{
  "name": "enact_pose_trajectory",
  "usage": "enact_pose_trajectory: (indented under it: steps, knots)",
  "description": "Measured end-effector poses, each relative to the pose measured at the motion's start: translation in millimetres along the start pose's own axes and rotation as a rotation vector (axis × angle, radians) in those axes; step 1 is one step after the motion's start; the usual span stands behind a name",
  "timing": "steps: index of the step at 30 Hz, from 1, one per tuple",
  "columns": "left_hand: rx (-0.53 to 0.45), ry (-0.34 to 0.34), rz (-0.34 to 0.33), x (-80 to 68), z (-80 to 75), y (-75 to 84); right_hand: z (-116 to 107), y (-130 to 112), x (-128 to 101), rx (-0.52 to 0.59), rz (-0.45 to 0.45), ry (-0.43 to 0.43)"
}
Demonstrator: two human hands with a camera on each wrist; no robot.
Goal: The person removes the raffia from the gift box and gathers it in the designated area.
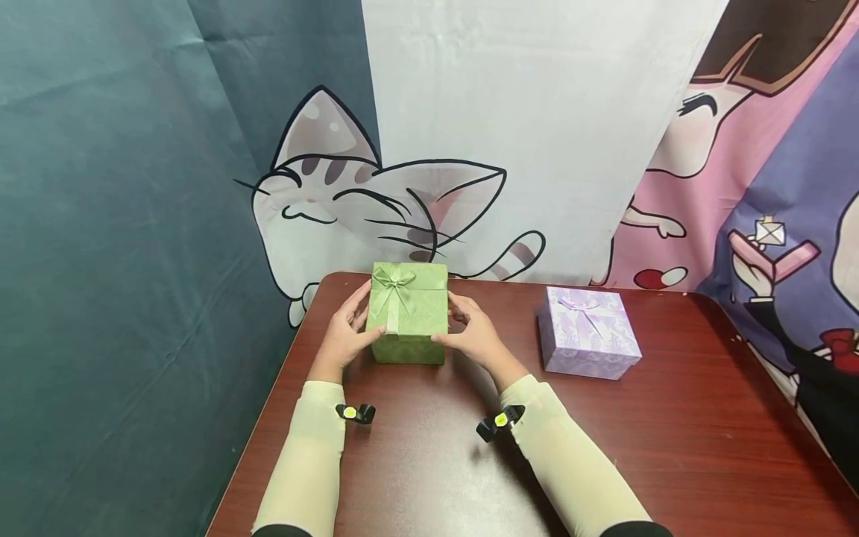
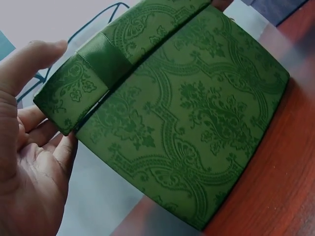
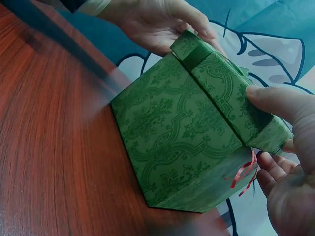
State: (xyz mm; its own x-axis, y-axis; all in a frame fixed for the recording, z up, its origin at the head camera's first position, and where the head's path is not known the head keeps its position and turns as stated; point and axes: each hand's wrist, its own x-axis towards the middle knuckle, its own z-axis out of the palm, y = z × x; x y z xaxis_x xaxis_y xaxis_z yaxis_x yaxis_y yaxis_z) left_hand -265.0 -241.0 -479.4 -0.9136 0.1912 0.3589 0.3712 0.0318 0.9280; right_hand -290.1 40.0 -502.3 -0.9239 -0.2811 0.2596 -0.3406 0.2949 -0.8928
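Two gift boxes stood on the table point(image 1: 416, 462): one green box point(image 1: 408, 313) near the far left corner and one purple box point(image 1: 587, 331) well apart to its right. Each carried one ribbon bow. The left hand point(image 1: 345, 332) and right hand point(image 1: 473, 332) gripped the green box from opposite sides, fingers curled around its lid point(image 2: 118, 54). A thin red ribbon point(image 3: 242, 174) showed at the right side.
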Motion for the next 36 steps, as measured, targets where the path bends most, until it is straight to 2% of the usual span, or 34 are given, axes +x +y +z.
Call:
enact_pose_trajectory:
  steps: [4,9,13,18,23,25,30,36]
  knots:
    - [-0.047,0.013,0.011,-0.6,1.0,3.9,-1,-6,-1,0.025,0.004,-0.009]
    - [-0.019,0.039,0.016,-1.8,2.1,11.0,-4,-10,-2,0.051,-0.007,-0.015]
    - [-0.052,0.054,0.033,-1.9,1.7,13.4,-7,-13,-1,0.124,-0.047,-0.012]
    - [-0.141,0.061,0.095,-0.9,0.3,8.8,-10,-19,-4,0.218,-0.059,-0.021]
    - [-0.180,0.074,0.164,-0.3,-2.5,4.3,-15,-45,-15,0.276,-0.043,-0.009]
    - [-0.165,0.086,0.162,-0.8,-3.1,7.4,-15,-54,-17,0.299,-0.041,0.010]
    - [-0.105,0.113,0.107,-4.0,-3.5,17.0,-13,-57,-20,0.307,-0.055,0.073]
    - [-0.096,0.060,0.068,-8.6,-8.4,17.9,-12,-55,-26,0.268,-0.071,0.098]
